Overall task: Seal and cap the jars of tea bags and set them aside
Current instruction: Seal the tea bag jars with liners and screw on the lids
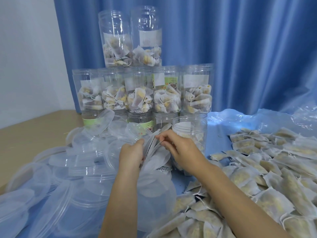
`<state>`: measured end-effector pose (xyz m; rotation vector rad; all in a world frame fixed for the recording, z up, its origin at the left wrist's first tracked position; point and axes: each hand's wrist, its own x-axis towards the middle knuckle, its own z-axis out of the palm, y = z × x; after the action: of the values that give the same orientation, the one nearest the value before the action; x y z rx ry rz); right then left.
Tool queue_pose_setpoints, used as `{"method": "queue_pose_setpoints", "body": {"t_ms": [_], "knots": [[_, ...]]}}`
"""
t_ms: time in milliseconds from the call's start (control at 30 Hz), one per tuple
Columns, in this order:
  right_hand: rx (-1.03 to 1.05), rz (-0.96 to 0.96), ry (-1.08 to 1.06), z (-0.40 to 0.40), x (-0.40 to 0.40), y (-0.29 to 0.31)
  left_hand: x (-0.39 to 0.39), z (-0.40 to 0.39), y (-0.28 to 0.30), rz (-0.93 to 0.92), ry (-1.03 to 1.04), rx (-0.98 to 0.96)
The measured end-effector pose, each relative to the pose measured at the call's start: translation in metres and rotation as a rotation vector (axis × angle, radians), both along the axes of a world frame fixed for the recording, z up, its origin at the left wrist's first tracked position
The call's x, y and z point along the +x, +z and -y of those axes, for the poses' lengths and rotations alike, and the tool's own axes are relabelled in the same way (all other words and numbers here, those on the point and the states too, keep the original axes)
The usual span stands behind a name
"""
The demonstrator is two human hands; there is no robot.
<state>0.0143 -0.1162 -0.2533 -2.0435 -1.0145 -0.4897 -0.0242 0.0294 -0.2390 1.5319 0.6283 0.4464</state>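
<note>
The left hand [132,156] grips a stack of thin white seal discs [154,152] on edge, fingers curled round it. The right hand [178,148] pinches the top edge of one disc between thumb and forefinger, drawing it a little apart from the rest. Just behind the right hand, touching its knuckles in this view, stands an open jar [190,127], uncapped, with tea bags inside. Below the grip more white discs lie loose in a clear bag [154,189]. To the left of the hands spreads a heap of clear plastic lids [77,162]. To the right lies a broad pile of loose tea bags [267,170] on blue sheeting [221,124]. Well behind the grip, filled jars stand stacked [142,90] in tiers against a blue curtain [240,40], two jars on top.
</note>
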Motion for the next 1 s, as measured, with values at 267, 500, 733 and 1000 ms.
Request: {"method": "queue_pose_setpoints", "body": {"t_ms": [267, 500, 733, 1000], "knots": [[0.017, 0.004, -0.043, -0.002, 0.001, 0.000, -0.004, 0.004, 0.008, 0.128, 0.039, -0.290], [0.020, 0.031, -0.085, 0.000, 0.002, -0.002, -0.010, 0.010, 0.014, 0.208, -0.043, -0.184], [0.009, 0.185, -0.084, -0.002, 0.001, 0.001, -0.016, 0.017, 0.023, 0.300, -0.162, 0.189], [0.307, 0.099, -0.261, 0.008, -0.004, 0.030, -0.020, -0.007, 0.034, 0.383, 0.288, 0.516]]}}
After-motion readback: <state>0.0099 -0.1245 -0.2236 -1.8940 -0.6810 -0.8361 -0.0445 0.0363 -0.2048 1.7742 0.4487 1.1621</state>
